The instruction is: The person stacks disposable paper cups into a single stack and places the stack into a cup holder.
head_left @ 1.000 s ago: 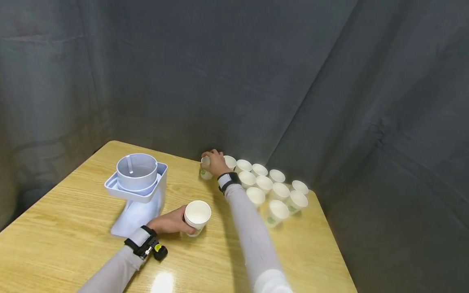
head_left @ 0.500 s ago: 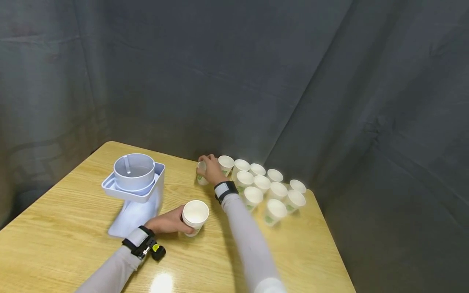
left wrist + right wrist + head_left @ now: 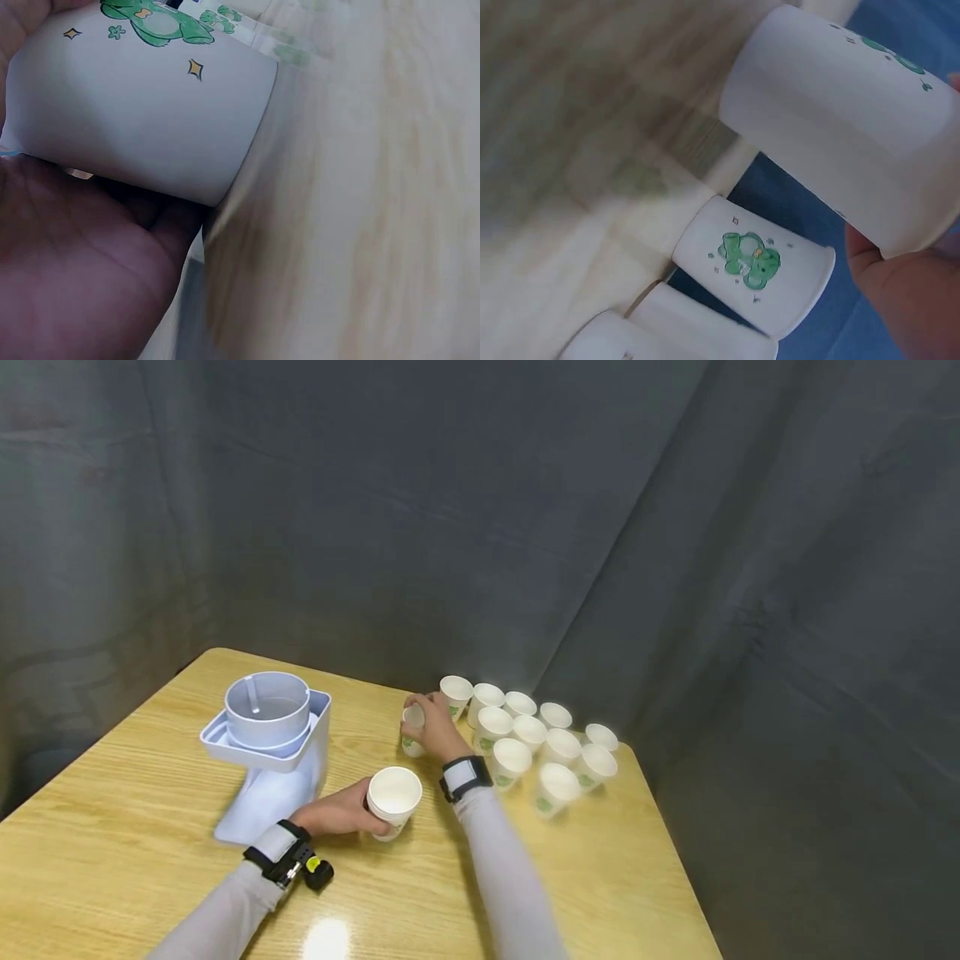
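I see the left hand (image 3: 341,812) left of the lower centre of the head view, thumb and fingers wrapped round an upright white paper cup (image 3: 394,793). Near the centre, my right hand (image 3: 438,727) grips a bear-printed cup (image 3: 847,120) by its rim end. Clustered cups (image 3: 530,732) stand to its right; a pale blue plastic stand (image 3: 307,777) sits at centre left.
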`<state>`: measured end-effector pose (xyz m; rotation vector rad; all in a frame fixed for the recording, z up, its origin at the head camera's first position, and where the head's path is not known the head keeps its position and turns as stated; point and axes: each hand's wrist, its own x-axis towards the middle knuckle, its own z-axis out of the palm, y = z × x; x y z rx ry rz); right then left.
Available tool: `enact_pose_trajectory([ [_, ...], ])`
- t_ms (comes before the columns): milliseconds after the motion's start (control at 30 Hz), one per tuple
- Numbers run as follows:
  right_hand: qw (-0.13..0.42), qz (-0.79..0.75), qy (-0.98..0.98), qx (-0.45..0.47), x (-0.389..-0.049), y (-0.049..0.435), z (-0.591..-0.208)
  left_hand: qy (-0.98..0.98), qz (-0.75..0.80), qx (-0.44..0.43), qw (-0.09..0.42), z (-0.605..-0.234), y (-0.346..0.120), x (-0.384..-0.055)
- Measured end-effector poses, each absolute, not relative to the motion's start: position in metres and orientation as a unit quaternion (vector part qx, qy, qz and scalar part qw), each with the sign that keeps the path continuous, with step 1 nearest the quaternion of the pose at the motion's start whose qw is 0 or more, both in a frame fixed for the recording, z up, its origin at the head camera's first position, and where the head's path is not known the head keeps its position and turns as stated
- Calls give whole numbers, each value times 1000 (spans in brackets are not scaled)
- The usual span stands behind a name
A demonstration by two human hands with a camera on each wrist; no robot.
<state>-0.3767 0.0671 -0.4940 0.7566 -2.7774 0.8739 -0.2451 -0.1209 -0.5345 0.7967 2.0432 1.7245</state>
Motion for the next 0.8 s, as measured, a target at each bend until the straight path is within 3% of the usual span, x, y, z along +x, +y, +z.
enact_pose_trajectory([
  [500, 102, 321, -908, 249, -329, 92, -494, 724, 604, 285, 172, -535, -123, -248],
  [800, 44, 302, -921, 243, -316, 99, -487, 721, 605, 287, 181, -541, -123, -247],
])
